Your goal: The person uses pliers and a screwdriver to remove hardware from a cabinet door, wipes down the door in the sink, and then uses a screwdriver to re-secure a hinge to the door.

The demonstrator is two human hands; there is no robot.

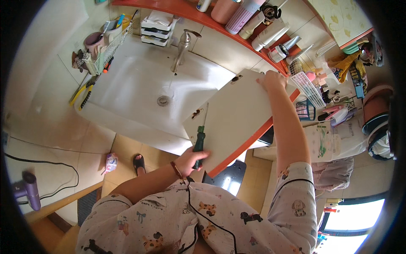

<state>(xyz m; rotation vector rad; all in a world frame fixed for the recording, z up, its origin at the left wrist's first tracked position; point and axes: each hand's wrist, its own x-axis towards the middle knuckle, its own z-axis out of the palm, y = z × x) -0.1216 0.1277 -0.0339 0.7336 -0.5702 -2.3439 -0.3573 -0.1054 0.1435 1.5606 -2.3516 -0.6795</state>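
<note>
My left hand [189, 162] is wrapped round the dark green handle of a screwdriver [199, 144]. Its thin metal shaft points away from me, over the face of a white cabinet door [241, 116] with an orange edge. Two dark hinge fittings sit along the door's far left side, one hinge [196, 113] close to the screwdriver's tip and another hinge [236, 79] near the far corner. With my right hand [274, 80] I grip the door's far right corner; some of those fingers are hidden. The door is tilted, partly over the right end of the white sink [127, 101].
A steel faucet [182, 48] stands behind the sink. Pliers with yellow and black handles [86, 91] rest on its left rim. An orange shelf [203, 19] full of bottles curves along the wall. At right hangs a white wire basket [308, 89]; a purple hair dryer [29, 190] is lower left.
</note>
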